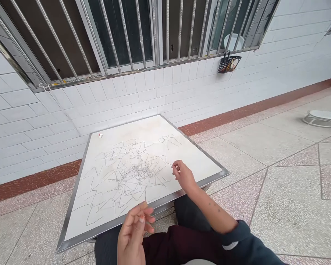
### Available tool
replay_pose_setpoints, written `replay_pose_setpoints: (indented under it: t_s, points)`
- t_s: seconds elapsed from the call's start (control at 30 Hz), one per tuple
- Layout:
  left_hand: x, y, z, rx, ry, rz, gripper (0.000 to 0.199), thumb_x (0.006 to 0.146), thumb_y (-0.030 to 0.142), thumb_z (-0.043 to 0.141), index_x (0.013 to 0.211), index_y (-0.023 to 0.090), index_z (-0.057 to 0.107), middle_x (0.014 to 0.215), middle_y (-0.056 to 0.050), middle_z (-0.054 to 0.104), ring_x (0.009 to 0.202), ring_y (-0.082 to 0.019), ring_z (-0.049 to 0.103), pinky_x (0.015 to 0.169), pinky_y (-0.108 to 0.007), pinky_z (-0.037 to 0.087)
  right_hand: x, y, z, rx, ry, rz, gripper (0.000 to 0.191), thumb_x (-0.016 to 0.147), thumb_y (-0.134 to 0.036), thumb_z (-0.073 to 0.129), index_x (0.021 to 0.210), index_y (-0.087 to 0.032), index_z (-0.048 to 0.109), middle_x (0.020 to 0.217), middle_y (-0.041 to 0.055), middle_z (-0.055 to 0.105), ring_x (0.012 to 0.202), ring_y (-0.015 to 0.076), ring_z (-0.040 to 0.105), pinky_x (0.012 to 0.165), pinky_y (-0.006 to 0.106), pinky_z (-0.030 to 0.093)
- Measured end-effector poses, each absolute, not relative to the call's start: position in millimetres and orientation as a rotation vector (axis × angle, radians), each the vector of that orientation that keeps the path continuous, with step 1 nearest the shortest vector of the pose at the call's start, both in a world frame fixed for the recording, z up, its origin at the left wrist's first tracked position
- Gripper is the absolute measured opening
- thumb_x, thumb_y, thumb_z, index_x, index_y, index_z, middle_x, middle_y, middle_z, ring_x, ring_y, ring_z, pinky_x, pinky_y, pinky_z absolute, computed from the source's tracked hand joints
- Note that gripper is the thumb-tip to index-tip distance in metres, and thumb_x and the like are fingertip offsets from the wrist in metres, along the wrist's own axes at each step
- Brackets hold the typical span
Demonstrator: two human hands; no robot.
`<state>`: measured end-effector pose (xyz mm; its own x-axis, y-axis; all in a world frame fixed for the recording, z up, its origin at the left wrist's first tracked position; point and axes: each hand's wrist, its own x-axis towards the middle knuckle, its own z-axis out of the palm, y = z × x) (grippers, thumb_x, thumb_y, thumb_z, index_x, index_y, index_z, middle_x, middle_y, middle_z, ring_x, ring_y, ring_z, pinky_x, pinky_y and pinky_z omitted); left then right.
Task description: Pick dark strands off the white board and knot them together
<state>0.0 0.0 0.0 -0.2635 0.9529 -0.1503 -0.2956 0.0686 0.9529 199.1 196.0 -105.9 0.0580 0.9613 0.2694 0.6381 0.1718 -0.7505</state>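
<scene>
A low square table [151, 125] with a white top and metal edging stands before me. Thin dark wavy strands [138, 173] or lines are spread across it, densest near the middle. My right hand [183, 176] is over the table's right part, fingers pinched together; one thin line runs up to its fingertips, but what they grip is too small to tell. Nearer to me, my left hand [135, 233] is raised at the table's front edge, thumb against curled fingers. A small tan patch shows at its fingertips, and I cannot make out what it is.
A small white and red item [100, 135] lies at the table's far left corner. Behind is a white tiled wall [121, 99] with barred windows [127, 33]. A dark patterned bag [228, 63] hangs from the bars. To the right, a white stool [324, 116] stands on the floor.
</scene>
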Motion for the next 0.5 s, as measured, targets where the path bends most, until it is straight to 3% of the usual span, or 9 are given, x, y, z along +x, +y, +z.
replay_pose_setpoints:
  t_s: [0.1, 0.23, 0.5]
  points:
    - [-10, 22, -23, 0.848, 1.281, 1.402, 0.037, 0.081, 0.045, 0.063, 0.11, 0.021, 0.067, 0.109, -0.01, 0.068, 0.089, -0.021, 0.063, 0.074, -0.03, 0.05, 196, 190, -107, -1.491, -1.614, 0.601, 0.011, 0.088, -0.03, 0.04, 0.09, -0.023, 0.048, 0.072, -0.0021, 0.059, 0.054, 0.0118, 0.058, 0.054, 0.024, 0.046]
    - [-21, 34, -58, 1.051, 1.288, 1.28, 0.036, 0.081, 0.045, 0.063, 0.108, 0.022, 0.067, 0.116, -0.009, 0.067, 0.111, -0.026, 0.058, 0.097, -0.037, 0.043, 195, 199, -116, -1.444, -1.539, 0.703, 0.008, 0.083, -0.026, 0.044, 0.077, -0.021, 0.046, 0.07, -0.0022, 0.058, 0.058, 0.0125, 0.062, 0.055, 0.024, 0.049]
    - [-23, 29, -64, 1.114, 1.306, 1.201, 0.032, 0.082, 0.044, 0.06, 0.104, 0.022, 0.069, 0.121, -0.009, 0.065, 0.117, -0.028, 0.056, 0.104, -0.042, 0.037, 189, 210, -127, -1.33, -1.295, 0.844, 0.011, 0.083, -0.032, 0.045, 0.081, -0.021, 0.045, 0.078, 0.001, 0.059, 0.077, 0.0162, 0.068, 0.063, 0.027, 0.056]
